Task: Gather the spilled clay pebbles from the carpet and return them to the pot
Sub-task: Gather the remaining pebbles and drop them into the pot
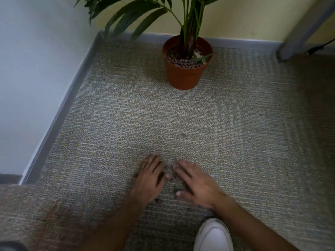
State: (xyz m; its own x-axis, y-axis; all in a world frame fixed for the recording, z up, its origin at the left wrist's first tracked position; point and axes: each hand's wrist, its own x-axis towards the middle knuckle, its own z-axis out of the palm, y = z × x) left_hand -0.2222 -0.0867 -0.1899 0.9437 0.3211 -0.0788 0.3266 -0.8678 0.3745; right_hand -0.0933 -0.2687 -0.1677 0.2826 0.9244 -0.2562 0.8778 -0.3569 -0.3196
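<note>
**Hands Flat on the Carpet Around the Spilled Pebbles**

A small heap of brown clay pebbles [172, 175] is lying on the carpet [235, 124] low in the frame, showing through the gap between the person's two hands. A few more of them are peeking out beside the heel of the left hand. One lone reddish-brown pebble [182, 134] is sitting apart on the carpet, between the hands and the pot.

The left hand [149, 180] is lying palm down just left of the heap, its fingers straight and slightly spread, pointing away from the person and touching the carpet; it is gripping nothing that can be seen. The right hand [197, 183] is lying palm down just right of the heap, fingers extended and angled toward the left hand, thumb stretched out along the near side of the pebbles; it too is holding nothing visible. Both hands are blurred, so finer contact with the pebbles cannot be told.

The terracotta-coloured pot [184, 75] is standing upright well beyond the hands, close to the far wall. It is holding a green-leaved plant [188, 33] and a layer of the same pebbles, with a pale patch showing on the right side.

A white shoe [213, 236] is resting on the carpet at the bottom edge, just under the right forearm. A grey skirting board [59, 113] is running along the left wall.
</note>
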